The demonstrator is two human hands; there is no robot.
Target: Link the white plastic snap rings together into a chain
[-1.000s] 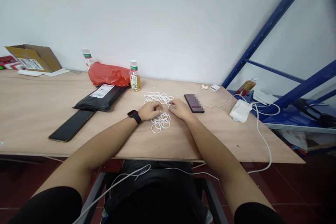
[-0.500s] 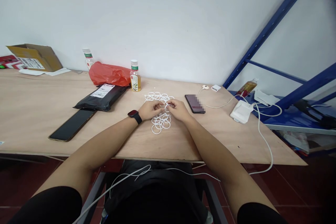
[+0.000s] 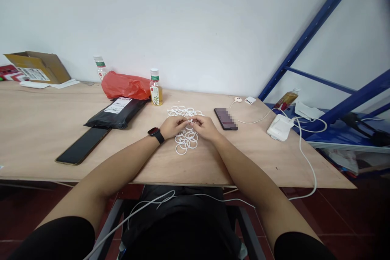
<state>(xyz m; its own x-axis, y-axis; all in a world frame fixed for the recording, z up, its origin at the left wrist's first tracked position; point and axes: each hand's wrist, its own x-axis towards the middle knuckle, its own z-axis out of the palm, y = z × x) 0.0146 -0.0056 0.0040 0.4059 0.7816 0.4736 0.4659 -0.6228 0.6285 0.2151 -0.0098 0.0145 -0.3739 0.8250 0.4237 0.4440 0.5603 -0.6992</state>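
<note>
Several white plastic rings with small eyelets, which look like curtain rings, lie in a pile on the wooden table. My left hand and my right hand meet over the middle of the pile with fingertips pinched together. A small white part of one ring shows between the fingertips; the fingers hide most of it. More rings show beyond the hands and below them, some overlapping. A black watch is on my left wrist.
A phone lies right of my hands, another phone at the left. Behind that are a black parcel, a red plastic bag and a drink bottle. A white charger with cables sits near the right edge.
My hands have come closer together, and their fingertips now meet around the white ring, covering more of it. The pile below looks the same; the view has shifted slightly.
</note>
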